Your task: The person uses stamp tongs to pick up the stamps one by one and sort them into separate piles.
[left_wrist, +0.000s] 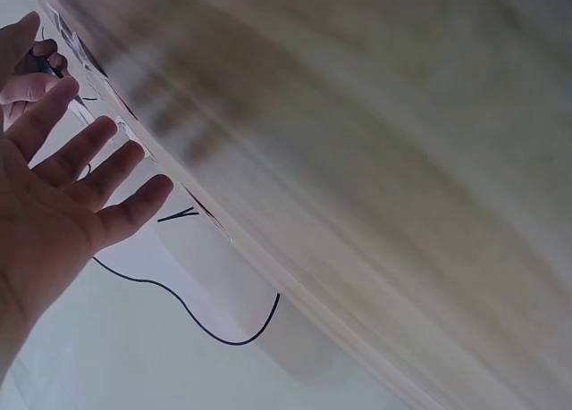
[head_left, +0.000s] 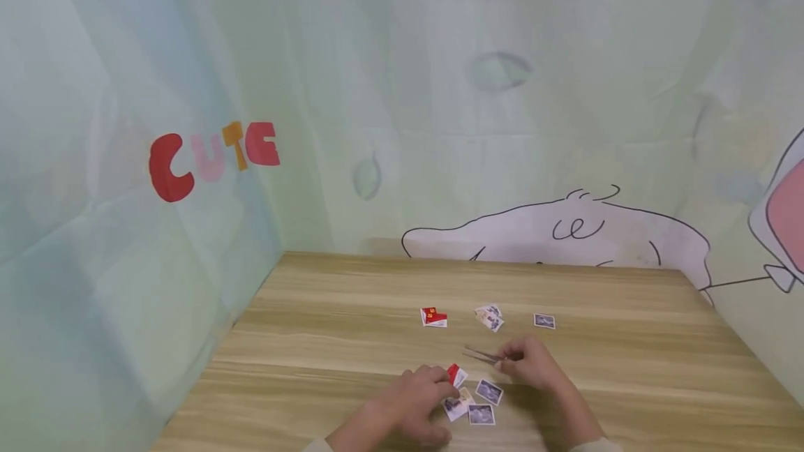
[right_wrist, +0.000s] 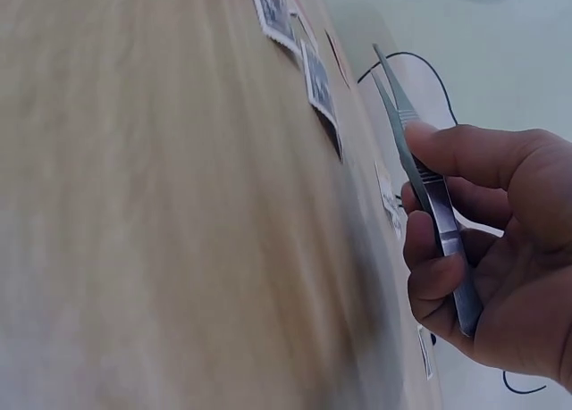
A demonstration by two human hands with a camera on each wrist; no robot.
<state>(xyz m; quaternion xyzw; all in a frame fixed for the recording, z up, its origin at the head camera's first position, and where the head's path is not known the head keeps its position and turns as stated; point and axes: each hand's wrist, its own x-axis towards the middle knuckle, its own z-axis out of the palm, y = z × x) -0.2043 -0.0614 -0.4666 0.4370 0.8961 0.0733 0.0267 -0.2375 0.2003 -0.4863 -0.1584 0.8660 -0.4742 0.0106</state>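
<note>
Tweezers point(right_wrist: 439, 205) pinched in right hand point(head_left: 532, 363), prongs apart, above wooden table point(head_left: 301, 347).
Nearer the person than the tweezers, the left hand point(head_left: 414, 402), fingers loosely extended, partly obstructs a near red-and-white card point(head_left: 459, 376) and near pale card point(head_left: 457, 407); two near dark cards point(head_left: 481, 415) lie uncovered. Beyond the tweezers: far red-and-white card point(head_left: 433, 318), far pale cards point(head_left: 489, 317), far dark card point(head_left: 544, 321), printed backdrop point(head_left: 402, 103).

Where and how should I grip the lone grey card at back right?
Probably pinch the grey card by its near edge with the tweezers, from the near side: it seems flat, nothing touches it, and that edge faces the right hand.
</note>
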